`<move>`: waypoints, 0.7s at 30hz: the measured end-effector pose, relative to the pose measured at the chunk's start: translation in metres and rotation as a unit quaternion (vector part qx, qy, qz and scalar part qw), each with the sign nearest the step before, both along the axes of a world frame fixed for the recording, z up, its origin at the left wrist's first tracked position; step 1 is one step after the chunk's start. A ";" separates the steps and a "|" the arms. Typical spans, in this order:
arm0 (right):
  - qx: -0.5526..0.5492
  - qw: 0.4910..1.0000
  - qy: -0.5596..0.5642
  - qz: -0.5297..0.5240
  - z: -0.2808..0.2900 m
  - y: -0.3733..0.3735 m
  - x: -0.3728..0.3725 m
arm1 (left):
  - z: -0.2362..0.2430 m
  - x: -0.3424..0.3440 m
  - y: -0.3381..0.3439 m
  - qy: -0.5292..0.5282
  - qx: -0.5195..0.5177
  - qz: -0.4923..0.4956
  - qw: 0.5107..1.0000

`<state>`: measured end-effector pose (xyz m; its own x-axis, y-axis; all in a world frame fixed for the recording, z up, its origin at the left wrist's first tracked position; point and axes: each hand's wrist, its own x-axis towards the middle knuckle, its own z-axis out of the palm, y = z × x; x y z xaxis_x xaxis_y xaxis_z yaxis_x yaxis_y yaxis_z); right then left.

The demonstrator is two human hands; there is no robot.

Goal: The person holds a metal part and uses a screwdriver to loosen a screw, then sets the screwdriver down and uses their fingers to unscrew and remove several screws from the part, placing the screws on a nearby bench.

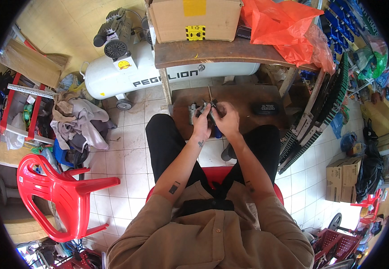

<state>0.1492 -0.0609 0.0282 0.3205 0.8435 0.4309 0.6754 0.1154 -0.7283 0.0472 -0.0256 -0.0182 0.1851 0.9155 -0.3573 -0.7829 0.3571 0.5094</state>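
Both my hands meet over the low brown wooden shelf in front of my knees. My left hand (202, 122) is closed, its thumb and fingers pinching a small dark metal part (210, 106). From the other side my right hand (226, 118) closes on the same part. A thin rod (210, 93) points away from me just beyond the fingers. A blue handle-like piece (218, 133) shows below my hands; whether it joins the rod is hidden. Left of my left hand, a silvery metal piece (192, 113) lies on the shelf. The fingers cover most of the held part.
A black flat case (265, 108) lies on the low shelf (243, 96). Above it, a wooden top (194, 53) carries a cardboard box (196, 20) and an orange plastic bag (277, 27). A white air compressor (113, 76) stands behind; a red chair (64, 197) is at left.
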 end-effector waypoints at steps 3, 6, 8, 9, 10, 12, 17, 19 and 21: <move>-0.023 1.000 0.014 0.005 -0.004 0.001 0.002 | 0.002 0.002 -0.002 0.018 -0.006 -0.003 1.000; -0.039 0.999 0.008 -0.016 -0.012 0.003 0.005 | 0.004 0.003 -0.003 0.026 -0.001 -0.001 1.000; -0.055 0.998 -0.009 -0.031 -0.011 0.004 0.006 | 0.003 0.003 -0.003 0.023 0.007 0.000 1.000; -0.048 0.998 0.000 -0.026 -0.011 0.003 0.005 | 0.003 0.003 -0.003 0.020 0.011 -0.001 1.000; -0.042 0.999 0.008 -0.021 -0.001 0.000 0.001 | 0.001 0.002 -0.003 0.018 0.016 -0.001 1.000; -0.036 0.999 0.015 -0.008 0.003 -0.001 -0.002 | -0.004 0.000 -0.001 0.010 0.018 -0.004 1.000; -0.052 0.998 0.038 -0.006 -0.007 0.003 0.003 | -0.002 0.003 -0.001 0.012 0.005 0.002 1.000; -0.023 0.999 0.005 -0.030 -0.016 0.007 0.004 | -0.002 0.003 -0.001 0.015 0.010 0.002 1.000; -0.023 0.999 0.008 -0.029 -0.021 0.007 0.007 | -0.002 0.004 -0.001 0.017 0.011 -0.003 1.000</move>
